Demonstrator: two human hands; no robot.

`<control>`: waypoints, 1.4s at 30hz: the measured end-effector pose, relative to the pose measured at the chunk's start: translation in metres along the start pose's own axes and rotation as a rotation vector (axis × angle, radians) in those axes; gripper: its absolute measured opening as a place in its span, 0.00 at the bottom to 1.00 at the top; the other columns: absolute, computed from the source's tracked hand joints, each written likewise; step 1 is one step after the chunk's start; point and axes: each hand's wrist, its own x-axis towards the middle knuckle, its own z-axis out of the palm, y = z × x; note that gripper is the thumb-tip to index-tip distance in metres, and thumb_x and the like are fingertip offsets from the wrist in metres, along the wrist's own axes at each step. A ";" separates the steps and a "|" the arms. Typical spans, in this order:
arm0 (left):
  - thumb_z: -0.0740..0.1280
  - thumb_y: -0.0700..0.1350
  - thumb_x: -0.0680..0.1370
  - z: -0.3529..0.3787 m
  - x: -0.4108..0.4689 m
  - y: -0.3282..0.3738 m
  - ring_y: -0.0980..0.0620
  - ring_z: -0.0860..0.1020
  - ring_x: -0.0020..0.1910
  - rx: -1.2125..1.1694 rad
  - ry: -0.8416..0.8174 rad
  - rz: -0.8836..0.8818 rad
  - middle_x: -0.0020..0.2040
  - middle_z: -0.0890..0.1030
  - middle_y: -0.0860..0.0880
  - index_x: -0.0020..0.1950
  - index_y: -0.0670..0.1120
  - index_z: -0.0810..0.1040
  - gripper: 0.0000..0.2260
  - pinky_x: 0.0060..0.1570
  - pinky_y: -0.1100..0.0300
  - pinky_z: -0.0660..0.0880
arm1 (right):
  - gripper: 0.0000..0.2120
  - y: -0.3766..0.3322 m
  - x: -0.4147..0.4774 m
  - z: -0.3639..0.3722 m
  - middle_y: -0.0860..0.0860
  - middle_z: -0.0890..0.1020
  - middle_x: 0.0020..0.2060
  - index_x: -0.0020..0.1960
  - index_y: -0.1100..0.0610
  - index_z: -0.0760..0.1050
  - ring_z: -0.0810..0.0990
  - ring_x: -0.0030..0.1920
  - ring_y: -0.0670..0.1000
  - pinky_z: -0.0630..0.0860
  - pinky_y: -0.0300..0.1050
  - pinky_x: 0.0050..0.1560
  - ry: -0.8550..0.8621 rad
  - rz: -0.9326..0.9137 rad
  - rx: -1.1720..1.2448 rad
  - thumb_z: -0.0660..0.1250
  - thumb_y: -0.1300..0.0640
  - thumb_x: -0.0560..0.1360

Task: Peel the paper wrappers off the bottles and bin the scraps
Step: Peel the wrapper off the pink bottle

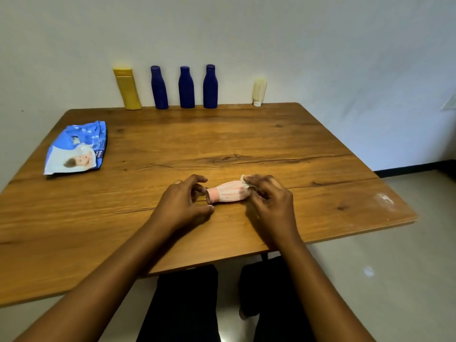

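Fingers of the right hand (270, 204) pinch the paper (244, 180) on the pink bottle (228, 192) lying on the desk (271, 134), and fingers of the left hand (183, 203) curl by its cap, grip unclear.

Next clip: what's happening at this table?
A person sits at a wooden table working on a small pink bottle that lies on its side. The right hand pinches the pale end of its paper wrapper. The left hand curls around the other end, contact unclear. A yellow bottle, three dark blue bottles and a cream wrapped bottle stand by the wall. No bin is in view.
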 end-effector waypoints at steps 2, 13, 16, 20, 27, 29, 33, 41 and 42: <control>0.78 0.49 0.67 0.000 -0.003 -0.009 0.59 0.75 0.51 -0.079 0.020 -0.008 0.54 0.78 0.56 0.65 0.54 0.75 0.28 0.50 0.64 0.74 | 0.13 -0.007 -0.003 0.008 0.47 0.80 0.52 0.57 0.55 0.80 0.77 0.54 0.43 0.75 0.39 0.56 -0.074 -0.047 -0.096 0.68 0.65 0.73; 0.77 0.43 0.67 0.007 0.005 -0.016 0.63 0.79 0.41 -0.266 0.061 0.028 0.41 0.83 0.57 0.49 0.51 0.83 0.12 0.40 0.69 0.74 | 0.13 -0.028 -0.005 0.048 0.51 0.79 0.55 0.60 0.56 0.78 0.74 0.55 0.50 0.75 0.42 0.47 -0.251 -0.245 -0.479 0.67 0.60 0.75; 0.77 0.41 0.67 0.009 0.006 -0.019 0.59 0.80 0.41 -0.279 0.058 0.039 0.40 0.83 0.55 0.48 0.50 0.83 0.12 0.40 0.62 0.76 | 0.14 -0.026 -0.011 0.049 0.52 0.79 0.56 0.61 0.57 0.77 0.73 0.55 0.51 0.75 0.43 0.46 -0.305 -0.328 -0.563 0.67 0.60 0.75; 0.79 0.45 0.64 0.013 0.009 -0.020 0.57 0.80 0.41 -0.293 0.097 0.053 0.39 0.83 0.56 0.46 0.51 0.83 0.12 0.42 0.55 0.79 | 0.12 -0.005 0.003 0.039 0.53 0.80 0.52 0.57 0.59 0.80 0.76 0.52 0.52 0.74 0.43 0.45 -0.137 -0.154 -0.586 0.68 0.63 0.73; 0.78 0.43 0.64 0.016 0.010 -0.022 0.57 0.81 0.41 -0.309 0.090 0.048 0.38 0.83 0.56 0.45 0.51 0.83 0.12 0.44 0.52 0.79 | 0.12 -0.018 -0.003 0.056 0.53 0.79 0.51 0.57 0.58 0.79 0.74 0.51 0.52 0.74 0.42 0.42 -0.124 -0.146 -0.605 0.68 0.62 0.73; 0.78 0.42 0.64 0.015 0.011 -0.022 0.59 0.80 0.40 -0.300 0.086 0.056 0.39 0.83 0.55 0.47 0.49 0.83 0.13 0.43 0.56 0.78 | 0.15 -0.023 -0.013 0.061 0.52 0.78 0.53 0.59 0.58 0.77 0.73 0.52 0.51 0.73 0.42 0.41 -0.204 -0.241 -0.565 0.68 0.61 0.73; 0.79 0.43 0.63 0.017 0.012 -0.025 0.54 0.81 0.42 -0.309 0.097 0.048 0.39 0.83 0.56 0.45 0.52 0.83 0.13 0.43 0.53 0.79 | 0.12 -0.007 -0.005 0.049 0.52 0.78 0.52 0.56 0.58 0.78 0.74 0.51 0.51 0.74 0.42 0.41 -0.189 -0.247 -0.560 0.68 0.62 0.73; 0.80 0.45 0.63 0.017 0.010 -0.022 0.53 0.80 0.43 -0.323 0.102 0.030 0.38 0.83 0.58 0.42 0.58 0.80 0.14 0.44 0.48 0.80 | 0.09 0.020 0.029 0.006 0.52 0.80 0.48 0.54 0.58 0.80 0.77 0.49 0.51 0.76 0.45 0.48 0.016 0.030 -0.563 0.66 0.62 0.76; 0.80 0.45 0.63 0.017 0.010 -0.022 0.53 0.81 0.43 -0.327 0.107 0.029 0.38 0.83 0.58 0.43 0.57 0.81 0.14 0.44 0.47 0.80 | 0.10 0.006 0.021 0.012 0.50 0.80 0.50 0.57 0.57 0.79 0.76 0.51 0.49 0.76 0.43 0.49 0.009 -0.033 -0.526 0.66 0.61 0.76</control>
